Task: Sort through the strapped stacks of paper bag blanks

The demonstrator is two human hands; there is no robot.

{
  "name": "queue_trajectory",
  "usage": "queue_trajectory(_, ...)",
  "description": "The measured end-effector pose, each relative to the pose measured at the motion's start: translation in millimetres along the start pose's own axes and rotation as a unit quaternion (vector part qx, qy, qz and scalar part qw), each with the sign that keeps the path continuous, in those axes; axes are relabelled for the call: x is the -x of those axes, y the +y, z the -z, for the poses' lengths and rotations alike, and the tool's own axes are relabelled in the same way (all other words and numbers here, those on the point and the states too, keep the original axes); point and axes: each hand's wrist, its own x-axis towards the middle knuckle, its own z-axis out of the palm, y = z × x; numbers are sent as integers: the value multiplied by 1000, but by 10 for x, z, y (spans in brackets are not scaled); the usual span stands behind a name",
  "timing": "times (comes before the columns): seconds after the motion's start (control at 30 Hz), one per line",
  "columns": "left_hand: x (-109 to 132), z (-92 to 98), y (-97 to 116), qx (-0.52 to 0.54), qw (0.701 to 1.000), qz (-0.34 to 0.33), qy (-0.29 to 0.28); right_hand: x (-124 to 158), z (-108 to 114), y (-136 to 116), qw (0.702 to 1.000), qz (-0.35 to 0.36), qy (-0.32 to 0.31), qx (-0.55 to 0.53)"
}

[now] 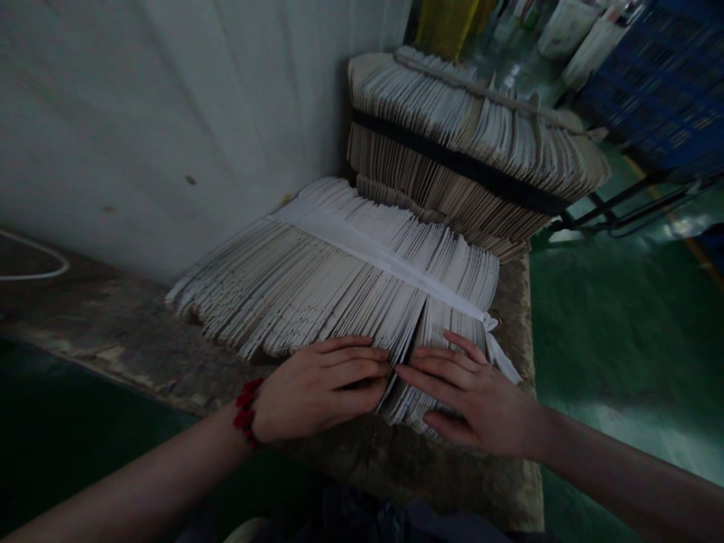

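A long bundle of thin, pale sheets (339, 264), standing on edge and fanned out, lies on a worn bench top (170, 354). A white cloth-like strip (373, 260) runs across it and is knotted at the right end, with a loose tail. My left hand (322, 385), with a red bracelet at the wrist, rests on the bundle's near edge, its fingers stretched out together. Beside it my right hand (469, 392) lies on the right part with fingers spread. A dark gap opens between the sheets there, near both sets of fingertips. Some near edges are hidden by my hands.
Behind stands a second, taller bundle (452, 136) with a dark band and a cord round it. A pale wall (170, 113) borders the left side. At right are a green floor (611, 332), a black metal frame (622, 204) and blue crates (656, 83).
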Motion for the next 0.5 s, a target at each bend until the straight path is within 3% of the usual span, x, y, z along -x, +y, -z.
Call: queue_trajectory(0.5, 1, 12, 9, -14, 1000, -1, -5, -153, 12, -88, 999, -19, 26, 8)
